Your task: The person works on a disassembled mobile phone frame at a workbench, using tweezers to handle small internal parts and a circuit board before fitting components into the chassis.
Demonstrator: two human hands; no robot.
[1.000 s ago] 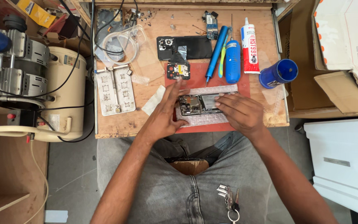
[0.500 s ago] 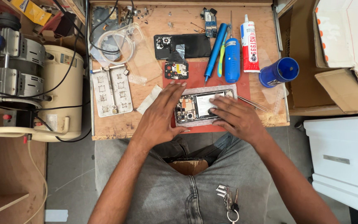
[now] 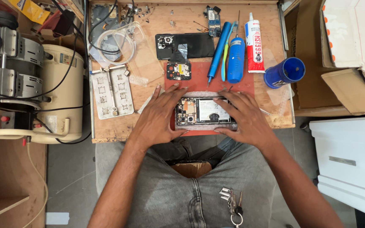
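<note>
**Opened phone held flat on red mat, near front edge of desk**

Both hands frame an opened phone point(image 3: 205, 111) lying on a red mat point(image 3: 199, 78) at the front edge of the desk point(image 3: 157, 25), roughly mid-width. Left hand point(image 3: 159, 116) grips the phone's left end, fingers spread along its far side, thumb at the near side. Right hand point(image 3: 243, 116) holds the right end the same way, fingers curled over the far long edge. Both hands closed on the phone body; it lies flat, not lifted.

Progress, judged from layout: back cover point(image 3: 185, 45) already off and set toward the far edge; a small camera board point(image 3: 178, 71) lies apart between cover and phone. Internals and battery exposed. Reassembly or further strip-down not yet visible; glue tube point(image 3: 254, 42) is capped and lies apart.

Tools at far right of mat: blue screwdriver point(image 3: 217, 52), blue cylinder point(image 3: 235, 59), blue cup point(image 3: 284, 72) near the right edge. Metal jig plate point(image 3: 111, 90) toward the left edge.

Change against earlier frames: hands have shifted outward to the phone's ends, uncovering more of its interior; phone stays on the mat.
</note>
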